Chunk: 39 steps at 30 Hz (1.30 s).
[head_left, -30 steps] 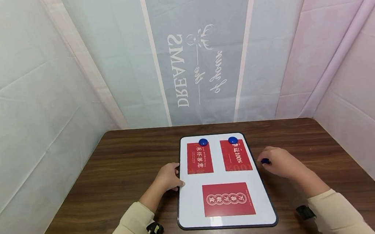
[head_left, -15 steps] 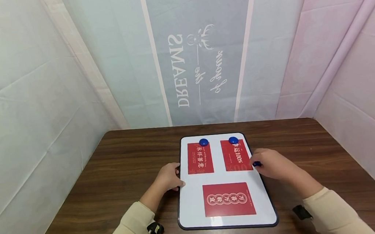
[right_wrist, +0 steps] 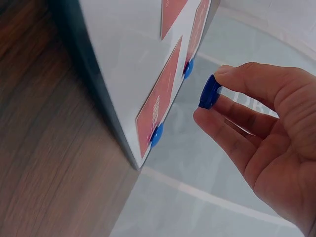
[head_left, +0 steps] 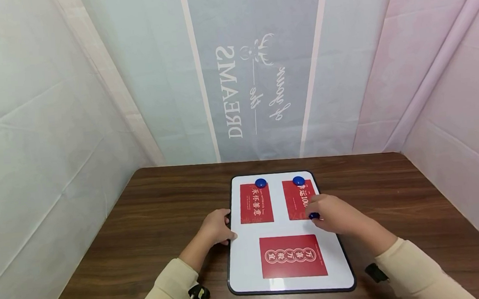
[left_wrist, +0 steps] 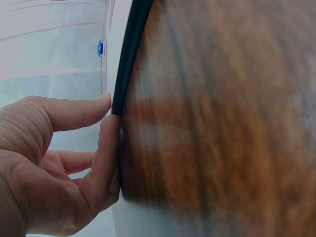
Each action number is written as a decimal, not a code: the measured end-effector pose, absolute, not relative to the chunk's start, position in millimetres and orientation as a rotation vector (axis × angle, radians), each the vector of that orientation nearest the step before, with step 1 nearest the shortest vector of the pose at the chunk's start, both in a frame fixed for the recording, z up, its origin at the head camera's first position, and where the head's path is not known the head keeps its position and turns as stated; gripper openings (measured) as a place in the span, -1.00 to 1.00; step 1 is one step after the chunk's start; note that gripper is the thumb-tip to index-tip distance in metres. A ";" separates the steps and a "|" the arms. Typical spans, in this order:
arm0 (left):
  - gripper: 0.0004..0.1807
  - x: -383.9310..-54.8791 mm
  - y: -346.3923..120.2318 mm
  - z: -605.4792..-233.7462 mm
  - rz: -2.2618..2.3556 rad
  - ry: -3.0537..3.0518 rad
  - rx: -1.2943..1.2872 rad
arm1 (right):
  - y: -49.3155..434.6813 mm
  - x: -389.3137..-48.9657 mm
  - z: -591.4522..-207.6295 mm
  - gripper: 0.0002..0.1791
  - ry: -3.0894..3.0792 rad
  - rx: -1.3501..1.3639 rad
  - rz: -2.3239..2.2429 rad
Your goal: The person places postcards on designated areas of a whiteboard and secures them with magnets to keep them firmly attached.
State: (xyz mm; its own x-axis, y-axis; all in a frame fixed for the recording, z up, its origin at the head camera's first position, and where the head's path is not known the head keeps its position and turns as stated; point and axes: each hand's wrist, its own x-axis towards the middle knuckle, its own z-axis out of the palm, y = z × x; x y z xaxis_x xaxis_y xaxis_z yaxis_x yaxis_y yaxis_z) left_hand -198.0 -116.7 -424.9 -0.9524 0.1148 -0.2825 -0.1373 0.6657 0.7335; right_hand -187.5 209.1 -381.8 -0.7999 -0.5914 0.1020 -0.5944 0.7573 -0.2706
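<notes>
A whiteboard (head_left: 246,261) with a dark frame lies on the table, bearing three red cards. My left hand (head_left: 214,227) pinches its left edge, thumb on the white face and fingers at the frame. Between thumb and fingertips my right hand (head_left: 338,215) holds a round blue magnet (right_wrist: 210,92), above the near end of the upper right card (head_left: 294,204). That card and the upper left card (head_left: 250,205) each have a blue magnet at the far edge: the right magnet (head_left: 299,181) and the left magnet (head_left: 261,183). The lower card (head_left: 294,268) has no magnet on it.
The brown wooden table (head_left: 156,212) extends around the board on all sides. Behind it hangs a pale curtain (head_left: 260,96) with mirrored lettering, and light cloth walls stand left and right. Both wrists carry a small black device (head_left: 199,295).
My right hand has moved left with the magnet, from beside the board's right edge to over the upper right card. My left hand has stayed at the board's left edge.
</notes>
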 end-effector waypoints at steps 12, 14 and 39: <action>-0.14 -198.5 -116.7 -424.5 1.170 2.576 -0.017 | 187.0 -189.0 -385.8 -0.70 -2.951 1.112 0.435; -0.14 -198.5 -116.7 -424.5 1.169 2.579 -0.011 | 182.8 -187.8 -384.8 -0.70 -2.957 1.127 0.431; -0.15 -198.5 -116.4 -424.4 1.163 2.587 -0.017 | 147.9 -185.4 -400.7 -0.72 -2.982 1.357 0.386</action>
